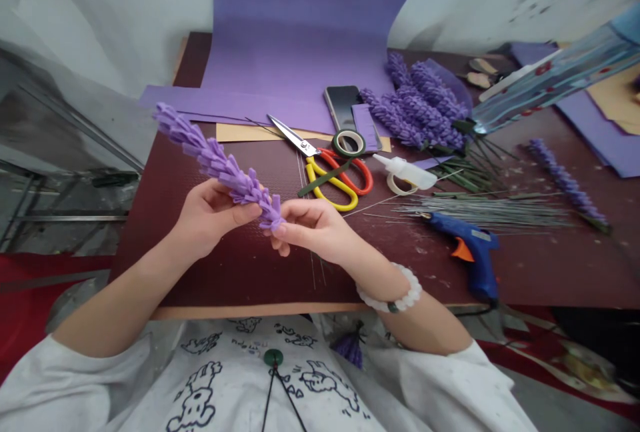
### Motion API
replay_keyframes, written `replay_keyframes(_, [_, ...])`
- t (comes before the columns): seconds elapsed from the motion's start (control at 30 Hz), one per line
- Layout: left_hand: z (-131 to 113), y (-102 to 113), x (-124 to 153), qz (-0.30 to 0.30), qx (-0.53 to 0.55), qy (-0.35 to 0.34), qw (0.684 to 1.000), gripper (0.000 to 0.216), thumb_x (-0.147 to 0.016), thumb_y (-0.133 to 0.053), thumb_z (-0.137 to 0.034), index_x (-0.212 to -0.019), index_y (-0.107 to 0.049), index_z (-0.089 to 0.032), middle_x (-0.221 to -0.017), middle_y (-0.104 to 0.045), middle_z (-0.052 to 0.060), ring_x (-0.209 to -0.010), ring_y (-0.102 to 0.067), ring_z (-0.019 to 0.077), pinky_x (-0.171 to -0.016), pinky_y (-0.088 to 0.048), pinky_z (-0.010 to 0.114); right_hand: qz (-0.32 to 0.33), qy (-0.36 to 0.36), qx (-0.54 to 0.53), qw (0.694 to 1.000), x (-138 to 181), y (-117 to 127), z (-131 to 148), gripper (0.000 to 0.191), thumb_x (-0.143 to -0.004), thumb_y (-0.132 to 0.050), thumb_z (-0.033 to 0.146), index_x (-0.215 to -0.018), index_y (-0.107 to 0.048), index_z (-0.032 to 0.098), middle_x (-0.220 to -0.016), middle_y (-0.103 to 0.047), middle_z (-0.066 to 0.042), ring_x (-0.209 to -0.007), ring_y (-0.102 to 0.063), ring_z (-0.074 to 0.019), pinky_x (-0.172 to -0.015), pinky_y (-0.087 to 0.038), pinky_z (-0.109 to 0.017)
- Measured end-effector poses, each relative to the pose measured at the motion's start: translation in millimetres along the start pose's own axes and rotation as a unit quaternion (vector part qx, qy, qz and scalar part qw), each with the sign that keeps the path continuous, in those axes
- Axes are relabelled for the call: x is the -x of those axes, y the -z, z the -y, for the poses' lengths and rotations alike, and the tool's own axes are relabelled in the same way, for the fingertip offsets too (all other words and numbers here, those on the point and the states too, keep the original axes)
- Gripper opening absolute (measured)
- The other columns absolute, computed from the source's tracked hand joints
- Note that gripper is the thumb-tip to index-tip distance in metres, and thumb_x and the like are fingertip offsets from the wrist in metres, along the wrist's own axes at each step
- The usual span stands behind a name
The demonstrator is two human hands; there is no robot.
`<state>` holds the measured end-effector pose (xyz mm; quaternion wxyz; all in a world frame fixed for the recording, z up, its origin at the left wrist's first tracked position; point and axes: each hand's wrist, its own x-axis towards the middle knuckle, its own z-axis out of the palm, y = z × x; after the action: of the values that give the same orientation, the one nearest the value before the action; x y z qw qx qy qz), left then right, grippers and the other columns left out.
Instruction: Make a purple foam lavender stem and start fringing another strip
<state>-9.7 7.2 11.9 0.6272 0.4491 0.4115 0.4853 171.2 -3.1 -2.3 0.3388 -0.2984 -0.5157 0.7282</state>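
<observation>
My left hand [213, 217] and my right hand [313, 229] hold a purple felt lavender spike [215, 162] above the dark maroon tabletop [240, 272]. Its fringed tip points up and left. My left fingers curl around its lower part, and my right fingertips pinch its bottom end, which hides any stem. Nearest my right hand lie yellow-and-red-handled scissors [333, 179], with a roll of green floral tape [349, 143] on them. A white beaded bracelet [393, 292] circles my right wrist.
Behind lie purple felt sheets [300, 39], a phone [343, 109], and a bunch of felt lavender [417, 109]. To the right are a white glue bottle [405, 173], green wires [480, 212], a blue hot glue gun [473, 252], and one lavender stem [565, 179].
</observation>
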Motion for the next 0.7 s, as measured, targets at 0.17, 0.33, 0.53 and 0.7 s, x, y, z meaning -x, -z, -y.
replay_keyframes(0.17, [2.1, 0.8, 0.5, 0.004, -0.05, -0.013, 0.999, 0.021, -0.058, -0.082, -0.024, -0.069, -0.066, -0.019, -0.073, -0.066, 0.0, -0.068, -0.063, 0.016, -0.067, -0.055, 0.031, -0.137, 0.156, 0.259, 0.944, 4.7, -6.7, 1.8, 0.011, -0.081, -0.06, 0.027, -0.078, -0.065, 0.018, -0.065, -0.062, 0.001, -0.054, -0.051, -0.0071, -0.05, -0.043, -0.021])
replay_keyframes(0.33, [5.4, 3.9, 2.1, 0.031, -0.055, -0.031, 0.998, 0.021, -0.065, -0.078, -0.022, -0.076, -0.06, -0.02, -0.081, -0.067, 0.0, -0.077, -0.065, 0.0158, -0.074, -0.055, 0.03, -0.181, 0.297, 0.449, 0.823, 8.0, -5.4, -2.6, 0.013, -0.084, -0.053, 0.017, -0.086, -0.066, 0.018, -0.067, -0.063, -0.001, -0.056, -0.052, -0.0086, -0.053, -0.043, -0.022])
replay_keyframes(0.53, [-1.5, -3.1, 4.6, 0.079, -0.067, -0.046, 0.994, 0.029, -0.064, -0.078, -0.019, -0.087, -0.061, -0.02, -0.086, -0.068, 0.001, -0.083, -0.066, 0.0164, -0.08, -0.054, 0.03, -0.183, 0.317, 0.477, 0.799, 7.9, -4.0, -5.5, 0.012, -0.084, -0.054, 0.015, -0.083, -0.066, 0.015, -0.061, -0.062, -0.001, -0.051, -0.051, -0.008, -0.05, -0.041, -0.021])
replay_keyframes(0.7, [2.3, -5.6, 6.6, 0.02, -0.143, -0.04, 0.989, 0.018, -0.065, -0.077, -0.018, -0.078, -0.064, -0.02, -0.08, -0.068, 0.0, -0.079, -0.066, 0.0152, -0.078, -0.054, 0.028, -0.191, 0.311, 0.542, 0.757, 9.8, -5.5, -9.6, 0.019, -0.088, -0.048, 0.018, -0.093, -0.066, 0.017, -0.065, -0.064, -0.001, -0.054, -0.053, -0.0092, -0.052, -0.044, -0.022])
